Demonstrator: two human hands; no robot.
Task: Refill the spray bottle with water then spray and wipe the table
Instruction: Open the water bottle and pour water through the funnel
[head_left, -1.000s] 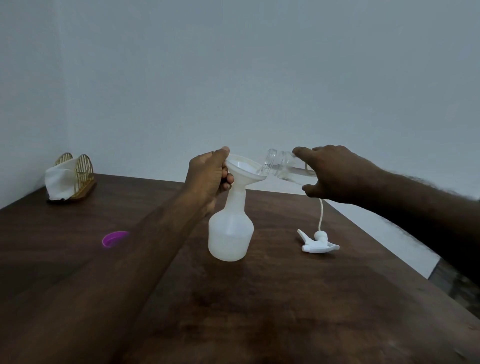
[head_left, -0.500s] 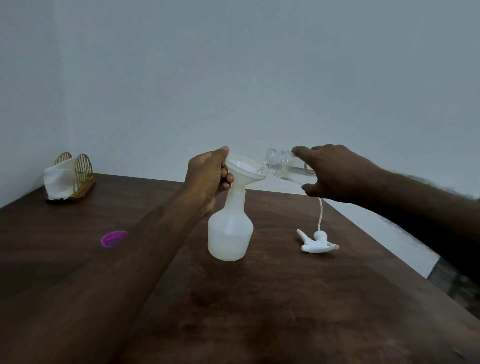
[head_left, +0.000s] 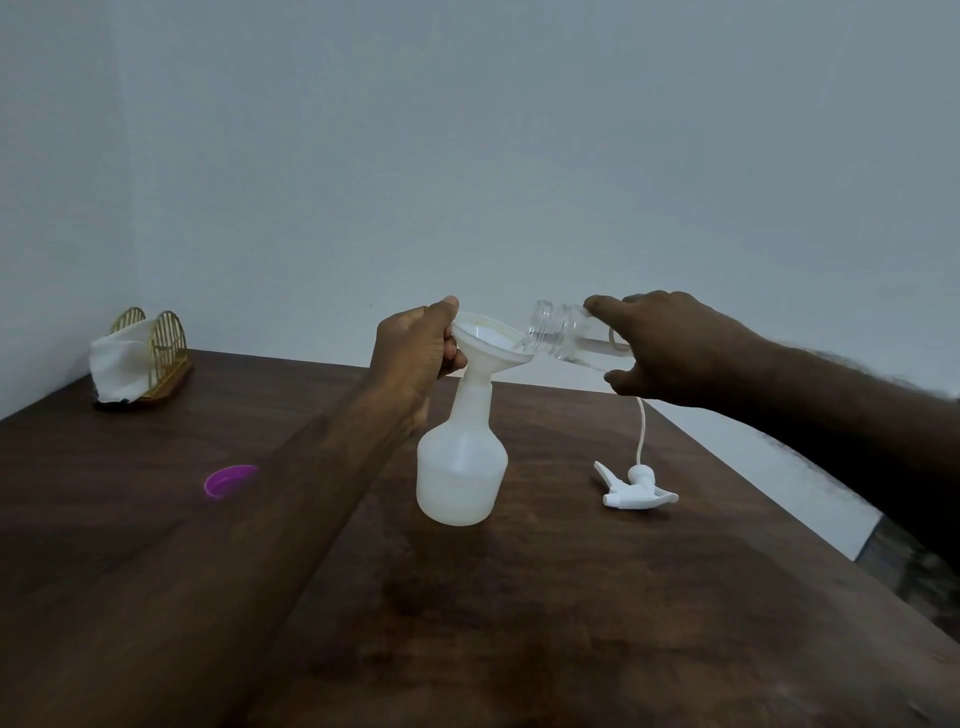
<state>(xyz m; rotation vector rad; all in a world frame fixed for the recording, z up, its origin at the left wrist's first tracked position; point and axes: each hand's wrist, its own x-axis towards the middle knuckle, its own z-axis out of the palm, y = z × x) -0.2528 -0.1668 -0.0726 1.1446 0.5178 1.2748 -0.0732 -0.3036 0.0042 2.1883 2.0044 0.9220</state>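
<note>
Right hand (head_left: 680, 348) grips clear water bottle (head_left: 566, 335), long axis near horizontal — mouth just over funnel (head_left: 491, 340) rim; left hand (head_left: 415, 348) pinches funnel on spray bottle (head_left: 460, 467).

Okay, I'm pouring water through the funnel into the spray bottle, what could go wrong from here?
1. The clear bottle, tipped by the right hand, has its mouth at the very edge of the funnel rim, so water could run past it onto the table.
2. The left hand grips only the funnel; the spray bottle below has no hand on it and might tip if nudged.
</note>
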